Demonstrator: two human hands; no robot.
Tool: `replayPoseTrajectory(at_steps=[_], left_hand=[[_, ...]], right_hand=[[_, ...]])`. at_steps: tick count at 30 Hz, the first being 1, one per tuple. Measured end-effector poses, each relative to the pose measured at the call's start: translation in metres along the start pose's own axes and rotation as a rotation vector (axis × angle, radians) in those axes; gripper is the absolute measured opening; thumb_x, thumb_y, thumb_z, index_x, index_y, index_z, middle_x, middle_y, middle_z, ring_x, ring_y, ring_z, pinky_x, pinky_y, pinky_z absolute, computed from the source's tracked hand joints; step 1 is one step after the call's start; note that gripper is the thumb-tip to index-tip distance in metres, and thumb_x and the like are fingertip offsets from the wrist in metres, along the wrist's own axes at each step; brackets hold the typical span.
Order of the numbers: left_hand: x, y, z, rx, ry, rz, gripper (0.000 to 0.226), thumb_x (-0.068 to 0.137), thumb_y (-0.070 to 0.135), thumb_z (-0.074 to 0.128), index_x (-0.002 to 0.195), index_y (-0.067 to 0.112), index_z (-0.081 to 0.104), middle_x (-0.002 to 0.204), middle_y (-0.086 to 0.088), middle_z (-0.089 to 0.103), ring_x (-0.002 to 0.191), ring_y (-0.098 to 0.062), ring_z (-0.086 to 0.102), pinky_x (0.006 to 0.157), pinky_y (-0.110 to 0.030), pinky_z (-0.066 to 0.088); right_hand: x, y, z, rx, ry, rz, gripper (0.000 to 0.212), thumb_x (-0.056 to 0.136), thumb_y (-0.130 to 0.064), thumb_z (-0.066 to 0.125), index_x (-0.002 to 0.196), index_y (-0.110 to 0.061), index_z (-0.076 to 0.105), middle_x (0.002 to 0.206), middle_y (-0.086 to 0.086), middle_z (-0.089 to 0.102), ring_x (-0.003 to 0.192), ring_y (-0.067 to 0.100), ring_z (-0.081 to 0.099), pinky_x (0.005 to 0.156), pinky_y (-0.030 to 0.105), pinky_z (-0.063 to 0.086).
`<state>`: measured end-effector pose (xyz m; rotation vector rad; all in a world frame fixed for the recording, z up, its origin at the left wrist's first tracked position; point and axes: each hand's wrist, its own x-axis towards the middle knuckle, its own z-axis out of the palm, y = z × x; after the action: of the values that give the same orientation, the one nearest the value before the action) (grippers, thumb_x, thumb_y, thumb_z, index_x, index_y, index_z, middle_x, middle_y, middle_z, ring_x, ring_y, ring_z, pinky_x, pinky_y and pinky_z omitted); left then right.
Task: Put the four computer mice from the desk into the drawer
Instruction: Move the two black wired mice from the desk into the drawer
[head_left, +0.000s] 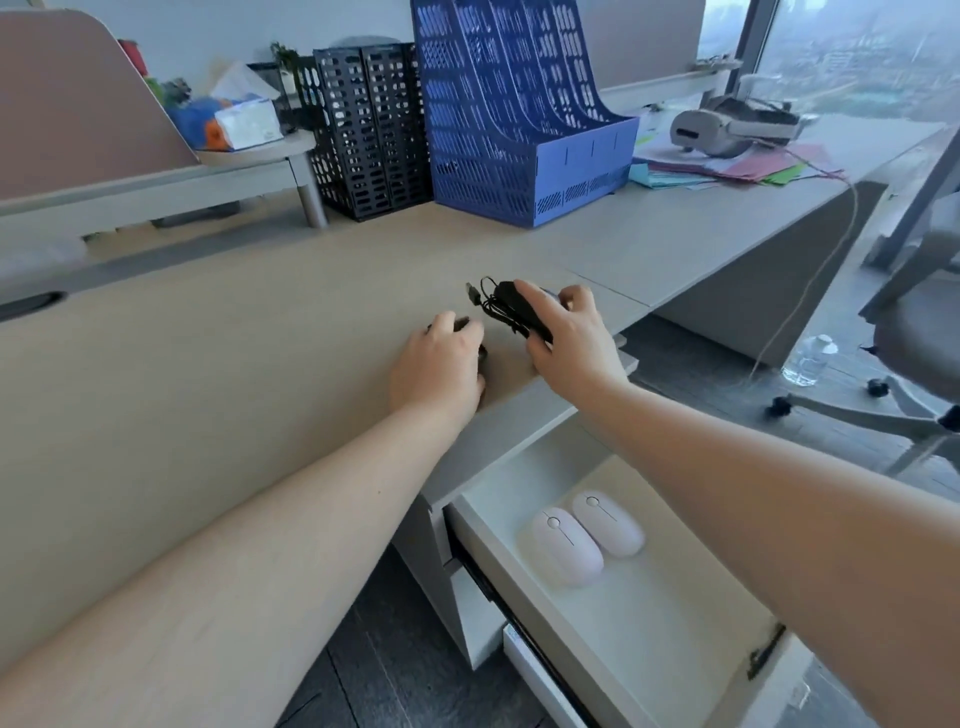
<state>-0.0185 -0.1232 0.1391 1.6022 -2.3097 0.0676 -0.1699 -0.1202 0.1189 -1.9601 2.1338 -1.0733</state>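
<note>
Gripping a black wired mouse (521, 310) with bundled cable in the right hand (569, 340), fingers closed around it just above the bench (208, 364); left hand (439, 364) cupped over a dark mouse (464, 325) on the bench. Two pale pink mice (566, 545) (609, 523) side by side in the open drawer (649, 613).

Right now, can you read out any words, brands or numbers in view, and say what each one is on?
None can be read.
Tissue box: blue printing, too blurred to read.
Two pink mice in the drawer: no lettering visible.
Water bottle on the floor: no readable label.
</note>
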Motion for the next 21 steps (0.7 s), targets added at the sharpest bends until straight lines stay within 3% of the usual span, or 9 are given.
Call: replayPoseTrajectory(at_steps=[4,7,12,16,21], left_hand=[[-0.038,0.037,-0.015,0.045,0.015,0.100,0.038,0.088,0.009,0.052,0.124,0.021,0.052,0.124,-0.004,0.051,0.107,-0.034,0.052,0.068,-0.034,0.035],[-0.069,0.071,-0.014,0.024,-0.014,0.192,0.038,0.089,0.011,0.054,0.125,0.021,0.052,0.129,-0.004,0.050,0.113,-0.033,0.049,0.073,-0.038,0.044],[-0.119,0.122,0.012,0.032,-0.186,0.261,0.031,0.086,0.007,0.056,0.117,0.013,0.053,0.129,-0.008,0.047,0.118,-0.034,0.045,0.070,-0.039,0.043],[-0.146,0.145,0.044,0.036,-0.304,0.240,0.024,0.091,0.011,0.054,0.115,0.012,0.052,0.124,-0.011,0.048,0.110,-0.034,0.047,0.067,-0.037,0.039],[-0.160,0.160,0.079,0.055,-0.417,0.205,0.031,0.091,0.001,0.048,0.120,0.009,0.054,0.126,-0.014,0.050,0.120,-0.037,0.045,0.086,-0.042,0.048]], right_hand=[[-0.052,0.019,-0.040,0.023,0.031,0.048,0.056,0.088,-0.018,0.049,0.138,-0.041,0.038,0.124,0.008,0.042,0.099,0.029,0.053,0.082,0.036,0.050],[-0.093,0.040,-0.064,-0.010,0.009,0.101,0.056,0.088,-0.020,0.051,0.139,-0.040,0.039,0.121,0.007,0.044,0.095,0.028,0.055,0.080,0.037,0.052],[-0.151,0.085,-0.081,-0.154,-0.183,0.160,0.054,0.089,-0.022,0.053,0.138,-0.039,0.040,0.116,0.010,0.046,0.088,0.032,0.057,0.077,0.038,0.054],[-0.179,0.108,-0.074,-0.200,-0.352,0.165,0.052,0.089,-0.026,0.054,0.137,-0.040,0.042,0.109,0.010,0.048,0.087,0.033,0.061,0.073,0.037,0.054],[-0.190,0.126,-0.064,-0.261,-0.525,0.213,0.051,0.088,-0.031,0.052,0.136,-0.045,0.039,0.104,0.004,0.042,0.085,0.031,0.060,0.078,0.037,0.054]])
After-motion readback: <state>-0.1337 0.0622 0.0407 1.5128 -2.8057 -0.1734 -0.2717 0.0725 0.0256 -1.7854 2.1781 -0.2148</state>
